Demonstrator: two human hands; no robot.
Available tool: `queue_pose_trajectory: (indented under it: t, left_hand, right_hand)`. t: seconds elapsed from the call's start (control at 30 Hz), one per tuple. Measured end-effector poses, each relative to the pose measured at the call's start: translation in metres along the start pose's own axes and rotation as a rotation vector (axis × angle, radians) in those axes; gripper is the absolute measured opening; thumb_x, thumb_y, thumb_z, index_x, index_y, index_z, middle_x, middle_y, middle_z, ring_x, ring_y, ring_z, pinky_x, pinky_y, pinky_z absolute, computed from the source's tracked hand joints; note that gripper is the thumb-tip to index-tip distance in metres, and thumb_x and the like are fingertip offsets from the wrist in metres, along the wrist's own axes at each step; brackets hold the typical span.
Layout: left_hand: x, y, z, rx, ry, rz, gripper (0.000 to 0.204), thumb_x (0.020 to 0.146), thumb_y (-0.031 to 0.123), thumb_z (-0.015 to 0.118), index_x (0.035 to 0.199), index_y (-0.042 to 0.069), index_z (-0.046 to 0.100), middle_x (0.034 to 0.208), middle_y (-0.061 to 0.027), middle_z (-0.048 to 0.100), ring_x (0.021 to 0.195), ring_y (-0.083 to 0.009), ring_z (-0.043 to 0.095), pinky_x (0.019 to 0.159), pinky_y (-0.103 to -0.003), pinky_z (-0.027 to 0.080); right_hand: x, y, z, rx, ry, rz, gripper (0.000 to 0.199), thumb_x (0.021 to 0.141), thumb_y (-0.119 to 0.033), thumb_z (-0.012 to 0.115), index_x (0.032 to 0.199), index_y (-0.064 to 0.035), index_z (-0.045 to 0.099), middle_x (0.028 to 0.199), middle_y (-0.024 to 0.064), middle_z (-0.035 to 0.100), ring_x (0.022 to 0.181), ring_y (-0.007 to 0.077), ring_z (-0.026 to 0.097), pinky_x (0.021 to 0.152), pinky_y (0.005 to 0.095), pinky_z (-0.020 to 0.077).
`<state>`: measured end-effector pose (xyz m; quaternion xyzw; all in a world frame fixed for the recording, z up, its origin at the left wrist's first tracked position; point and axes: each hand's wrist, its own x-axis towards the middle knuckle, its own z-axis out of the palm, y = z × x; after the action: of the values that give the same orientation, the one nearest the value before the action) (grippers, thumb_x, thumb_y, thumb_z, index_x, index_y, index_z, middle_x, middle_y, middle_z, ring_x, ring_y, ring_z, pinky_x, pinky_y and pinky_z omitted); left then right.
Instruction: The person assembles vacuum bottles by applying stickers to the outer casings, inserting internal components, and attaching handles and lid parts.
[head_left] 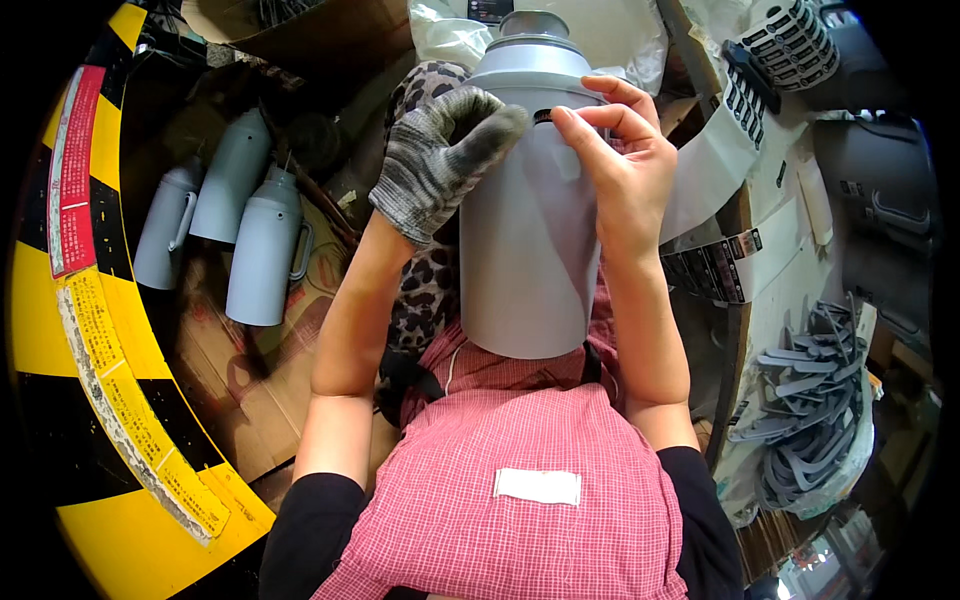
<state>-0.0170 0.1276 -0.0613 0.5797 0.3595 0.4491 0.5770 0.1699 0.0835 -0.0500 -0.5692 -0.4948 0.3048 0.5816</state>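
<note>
A large light-grey flask body with a stepped, narrower neck rests upright-tilted on my lap, its base against my red checked apron. Wearing a grey striped glove, my left hand is at the flask's upper left, thumb and fingers curled together in a pinch. My bare right hand is opposite, thumb and forefinger pinched at a small black label-like strip against the flask's upper front. Whether the gloved fingertips also hold that strip is hard to see.
Three grey handled flasks stand on cardboard at left, beside a yellow-and-black striped edge. A bench at right bears a roll of black labels, its backing strip hanging down, and a bag of grey handles.
</note>
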Motion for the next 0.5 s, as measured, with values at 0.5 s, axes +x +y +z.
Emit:
queue_pose_trajectory:
  t: [0.5]
  left_hand:
    - [0.019, 0.002, -0.008, 0.070, 0.045, -0.194, 0.024, 0.101, 0.028, 0.065, 0.095, 0.005, 0.072, 0.082, 0.0006, 0.067, 0.070, -0.0065, 0.058, 0.065, -0.022, 0.046]
  right_hand:
    - [0.007, 0.010, 0.003, 0.065, 0.036, 0.027, 0.016, 0.077, -0.016, 0.084, 0.080, -0.0020, 0.077, 0.114, 0.0085, 0.065, 0.113, 0.0206, 0.057, 0.101, 0.0340, 0.0397]
